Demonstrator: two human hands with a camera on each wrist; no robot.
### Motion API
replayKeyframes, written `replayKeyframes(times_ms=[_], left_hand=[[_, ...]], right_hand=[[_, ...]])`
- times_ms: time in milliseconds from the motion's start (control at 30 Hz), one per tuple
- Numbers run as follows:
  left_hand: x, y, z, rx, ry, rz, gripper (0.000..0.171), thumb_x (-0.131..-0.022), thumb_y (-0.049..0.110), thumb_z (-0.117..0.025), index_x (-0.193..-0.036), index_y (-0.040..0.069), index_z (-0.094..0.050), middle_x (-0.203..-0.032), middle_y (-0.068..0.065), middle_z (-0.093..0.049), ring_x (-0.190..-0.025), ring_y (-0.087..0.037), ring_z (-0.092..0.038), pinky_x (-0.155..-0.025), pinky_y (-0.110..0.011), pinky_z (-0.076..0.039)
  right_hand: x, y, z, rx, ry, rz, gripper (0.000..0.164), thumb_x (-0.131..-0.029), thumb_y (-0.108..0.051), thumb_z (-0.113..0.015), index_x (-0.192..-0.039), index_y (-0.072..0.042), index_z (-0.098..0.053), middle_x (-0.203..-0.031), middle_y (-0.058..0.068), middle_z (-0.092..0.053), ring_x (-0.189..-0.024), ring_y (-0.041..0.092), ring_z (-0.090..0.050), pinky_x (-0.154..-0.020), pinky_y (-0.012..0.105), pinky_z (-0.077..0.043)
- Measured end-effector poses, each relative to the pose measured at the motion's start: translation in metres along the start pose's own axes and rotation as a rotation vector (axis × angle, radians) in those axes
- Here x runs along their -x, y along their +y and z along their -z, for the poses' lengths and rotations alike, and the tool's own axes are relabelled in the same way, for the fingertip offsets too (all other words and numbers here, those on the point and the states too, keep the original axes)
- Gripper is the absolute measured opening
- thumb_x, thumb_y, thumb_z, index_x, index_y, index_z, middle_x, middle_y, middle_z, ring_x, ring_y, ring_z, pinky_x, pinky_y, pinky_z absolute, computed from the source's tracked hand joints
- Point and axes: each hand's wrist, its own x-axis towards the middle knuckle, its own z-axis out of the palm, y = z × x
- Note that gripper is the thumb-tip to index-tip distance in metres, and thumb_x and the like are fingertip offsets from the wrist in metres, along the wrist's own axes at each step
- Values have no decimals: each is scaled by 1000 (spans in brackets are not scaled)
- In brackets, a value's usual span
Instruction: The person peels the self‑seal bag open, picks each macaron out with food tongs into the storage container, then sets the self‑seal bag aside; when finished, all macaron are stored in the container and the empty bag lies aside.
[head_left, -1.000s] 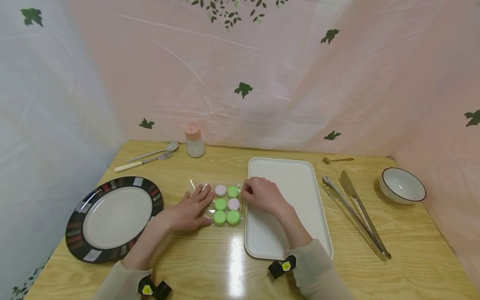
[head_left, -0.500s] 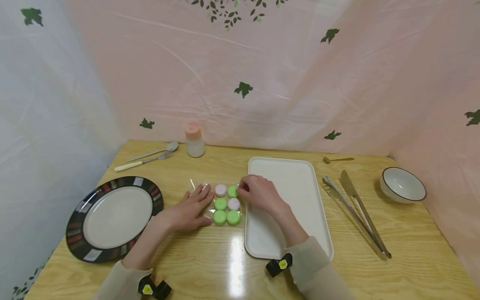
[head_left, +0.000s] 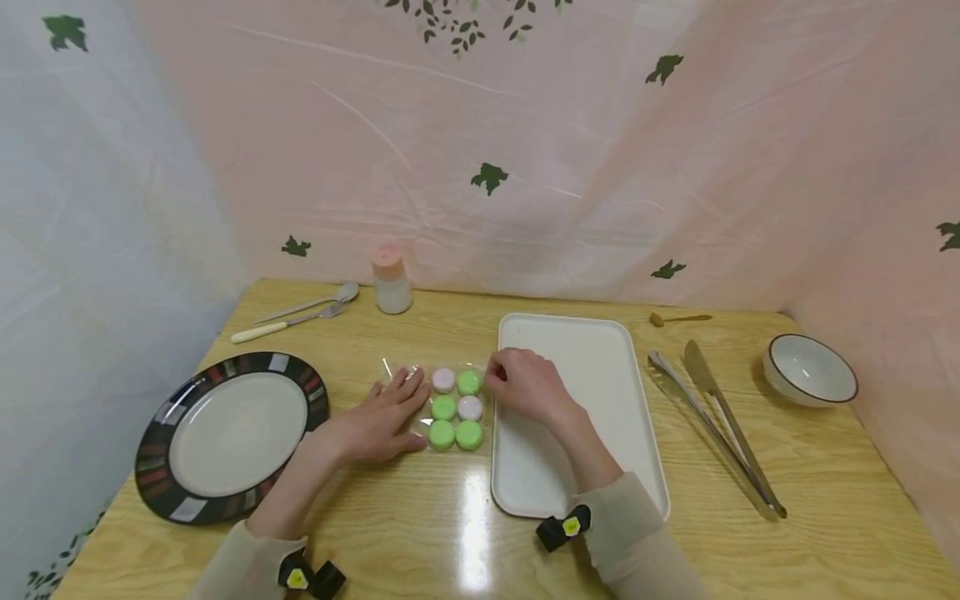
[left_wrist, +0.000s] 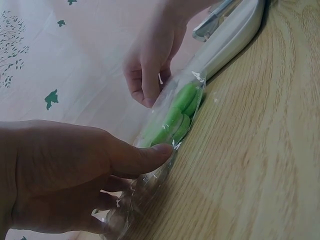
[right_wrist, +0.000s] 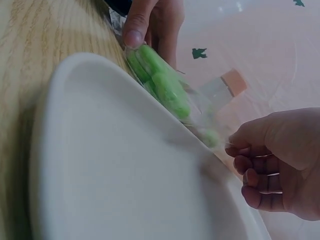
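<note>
A clear plastic packet [head_left: 456,422] of green and pale pink macarons [head_left: 443,407] lies on the table, just left of the white tray [head_left: 581,450]. My left hand [head_left: 378,423] rests spread on the packet's left side, with the thumb near its front corner. At the far right edge, my right hand [head_left: 531,385] reaches in over the tray. Its thumb and forefinger pinch the film in the right wrist view, with the other fingers curled. Green macarons [left_wrist: 186,97] show through the film in the left wrist view.
On the left sits a dark-rimmed plate [head_left: 307,367], with a fork [head_left: 258,332] and spoon [head_left: 347,292] behind it. A pink-capped shaker [head_left: 392,283] stands at the back. Rightward lie tongs [head_left: 705,421], a knife [head_left: 699,367], a small wooden spoon [head_left: 678,318] and a bowl [head_left: 810,375].
My right hand shifts slightly left over the packet's far right corner, then back right to its edge. My left hand keeps its place on the packet.
</note>
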Motion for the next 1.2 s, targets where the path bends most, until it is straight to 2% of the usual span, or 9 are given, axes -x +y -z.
replayKeyframes(times_ms=[300,533,667,800,867,933,1067,1133,1200], left_hand=[[3,1,5,7,1,12,76,-93,42,-54,-150,5,-19,-159,-16,-4,-147,-37,-1,-115,-61,-10],[2,1,5,-4,-1,21,75,-94,43,-52,-150,7,-18,-159,-15,-3,-147,-36,0,-115,-60,-10],[0,2,6,-19,16,18,72,-95,44,-50,-150,7,-20,-159,-14,-6,-147,-35,-2,-115,-60,-12],[-1,3,7,-37,35,6,70,-96,42,-50,-149,6,-22,-159,-15,-10,-147,-36,-6,-114,-61,-16],[-1,3,7,-62,47,1,68,-96,40,-50,-148,6,-24,-158,-16,-12,-147,-36,-9,-114,-60,-18],[0,3,7,-96,66,-4,66,-96,39,-51,-148,5,-27,-157,-16,-16,-146,-36,-13,-113,-60,-18],[2,1,6,-141,116,-17,64,-95,39,-52,-145,5,-33,-154,-16,-25,-144,-36,-21,-114,-59,-18],[2,1,5,-142,138,-20,64,-94,40,-54,-145,6,-35,-153,-15,-29,-143,-36,-24,-115,-58,-18],[2,0,4,-137,150,-20,64,-93,41,-55,-144,7,-37,-152,-14,-32,-143,-35,-26,-115,-56,-21]], right_hand=[[4,12,6,23,18,-33,13,-83,-19,-59,-71,-23,-63,-68,-7,-56,-66,12,-49,-59,27,-37],[21,37,26,13,58,-64,11,-89,-26,-60,-81,-22,-67,-76,-6,-61,-69,13,-53,-62,27,-40],[42,62,50,50,171,-27,9,-89,-24,-63,-86,-19,-68,-79,-3,-64,-69,12,-54,-61,27,-42],[71,90,74,92,312,3,4,-88,-18,-66,-89,-15,-69,-82,1,-65,-70,14,-55,-61,27,-43],[86,103,84,106,362,-7,5,-87,-15,-67,-92,-14,-69,-84,2,-65,-72,15,-55,-61,27,-43],[101,115,93,106,395,-21,9,-86,-12,-68,-95,-12,-68,-86,3,-65,-75,17,-57,-63,27,-45],[126,139,106,132,437,-81,26,-84,-20,-70,-107,-9,-66,-97,9,-65,-84,25,-60,-67,34,-46],[138,150,111,134,411,-137,41,-84,-30,-71,-118,-9,-61,-109,15,-61,-92,31,-57,-70,43,-45],[148,160,116,134,346,-198,61,-84,-41,-69,-132,-9,-51,-124,23,-53,-104,41,-52,-74,53,-43]])
